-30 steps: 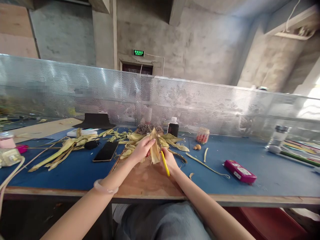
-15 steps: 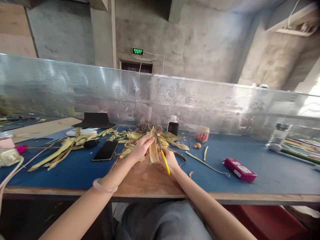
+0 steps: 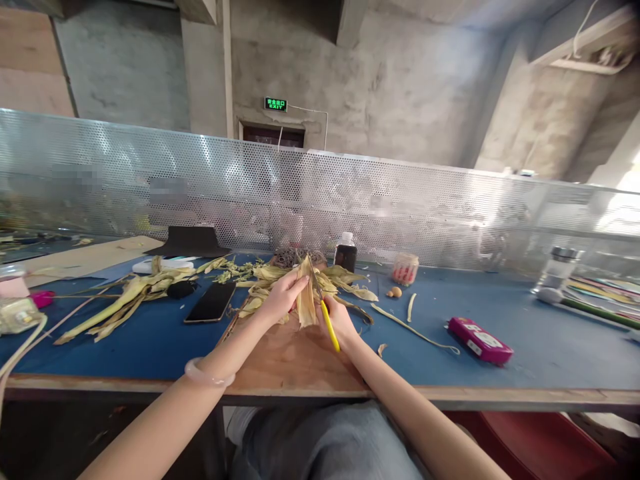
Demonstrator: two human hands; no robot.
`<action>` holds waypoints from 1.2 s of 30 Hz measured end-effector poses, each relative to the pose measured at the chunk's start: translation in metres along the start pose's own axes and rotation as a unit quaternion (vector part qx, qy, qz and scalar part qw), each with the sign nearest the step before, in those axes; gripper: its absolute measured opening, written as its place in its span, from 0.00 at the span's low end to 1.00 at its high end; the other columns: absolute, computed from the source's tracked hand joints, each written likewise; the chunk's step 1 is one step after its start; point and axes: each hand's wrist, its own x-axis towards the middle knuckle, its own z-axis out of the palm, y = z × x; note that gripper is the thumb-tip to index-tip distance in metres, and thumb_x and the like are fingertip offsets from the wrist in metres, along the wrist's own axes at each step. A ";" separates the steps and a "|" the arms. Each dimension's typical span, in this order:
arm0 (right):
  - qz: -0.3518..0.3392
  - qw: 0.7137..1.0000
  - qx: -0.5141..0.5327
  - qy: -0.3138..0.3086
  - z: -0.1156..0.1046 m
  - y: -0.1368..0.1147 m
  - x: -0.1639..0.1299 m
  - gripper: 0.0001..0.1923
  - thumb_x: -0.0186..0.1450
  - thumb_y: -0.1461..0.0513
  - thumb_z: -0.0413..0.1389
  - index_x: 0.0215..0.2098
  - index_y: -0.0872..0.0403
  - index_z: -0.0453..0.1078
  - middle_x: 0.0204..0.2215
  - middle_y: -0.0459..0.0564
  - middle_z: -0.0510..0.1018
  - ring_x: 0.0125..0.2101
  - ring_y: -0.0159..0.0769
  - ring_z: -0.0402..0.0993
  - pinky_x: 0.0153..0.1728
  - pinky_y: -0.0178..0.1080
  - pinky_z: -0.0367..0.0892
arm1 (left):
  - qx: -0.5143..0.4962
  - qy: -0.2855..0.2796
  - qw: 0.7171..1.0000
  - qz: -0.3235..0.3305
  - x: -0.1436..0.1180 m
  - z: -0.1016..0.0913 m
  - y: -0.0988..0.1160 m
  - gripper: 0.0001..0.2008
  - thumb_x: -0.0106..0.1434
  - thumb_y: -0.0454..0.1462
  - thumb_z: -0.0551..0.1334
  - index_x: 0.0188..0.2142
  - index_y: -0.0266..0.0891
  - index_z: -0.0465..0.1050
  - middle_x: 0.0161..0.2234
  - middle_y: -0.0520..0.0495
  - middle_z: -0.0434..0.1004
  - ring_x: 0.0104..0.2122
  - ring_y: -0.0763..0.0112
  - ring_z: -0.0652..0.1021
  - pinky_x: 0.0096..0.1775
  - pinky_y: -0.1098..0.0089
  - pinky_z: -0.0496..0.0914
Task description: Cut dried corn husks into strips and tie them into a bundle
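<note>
Husk (image 3: 306, 303) stands upright over the tabletop (image 3: 500, 313), pinched by the left hand (image 3: 281, 298); the right hand (image 3: 340, 319) grips yellow-handled scissors (image 3: 326, 319) against it.

We face bare concrete walls (image 3: 400, 87); green exit sign (image 3: 277, 104) above a dark doorway (image 3: 273, 137). Perforated metal screen (image 3: 350, 200) backs the blue table (image 3: 550, 340). Daylight glares at far right.

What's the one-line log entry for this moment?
left hand: holds dried husk | right hand: yellow-handled scissors at husk | surface: wooden board
</note>
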 end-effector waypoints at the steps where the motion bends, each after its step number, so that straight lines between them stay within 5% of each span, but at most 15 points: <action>1: 0.001 1.000 0.002 0.001 0.000 0.000 0.000 0.12 0.60 0.53 0.46 0.25 0.51 0.58 0.22 0.46 0.70 0.23 0.34 0.62 0.26 0.35 0.57 | 0.003 0.001 1.000 0.003 0.000 0.000 0.000 0.14 0.61 0.47 0.57 0.33 0.39 0.69 0.18 0.57 0.60 0.14 0.78 0.61 0.16 0.76 0.54; 36: 0.006 1.000 0.023 -0.007 -0.010 -0.008 -0.004 0.11 0.58 0.55 0.48 0.22 0.52 0.56 0.18 0.43 0.66 0.22 0.31 0.59 0.25 0.34 0.55 | 0.018 -0.017 0.999 -0.025 0.002 -0.002 0.002 0.13 0.61 0.46 0.56 0.34 0.38 0.69 0.17 0.57 0.60 0.15 0.76 0.60 0.20 0.74 0.54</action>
